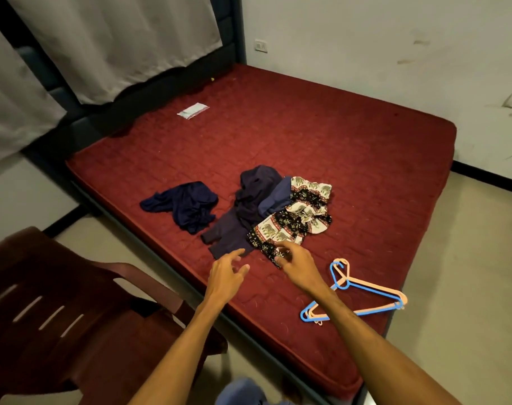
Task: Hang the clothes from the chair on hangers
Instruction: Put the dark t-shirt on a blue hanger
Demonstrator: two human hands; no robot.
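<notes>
Pinching the near hem of the elephant-print garment (295, 217), right hand (297, 266) fingers curl on cloth. Left hand (227, 271) is spread, relaxed, holding nothing, at 9 o'clock by the dark trousers (228, 232). Clothes lie on the mattress (336, 135), hangers (343, 283) at 4 o'clock. Best to lift one piece clear before taking a hanger.

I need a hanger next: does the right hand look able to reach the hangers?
Probably yes: the hangers lie uncovered on the mattress beside the right hand, though it pinches the elephant-print garment.
</notes>
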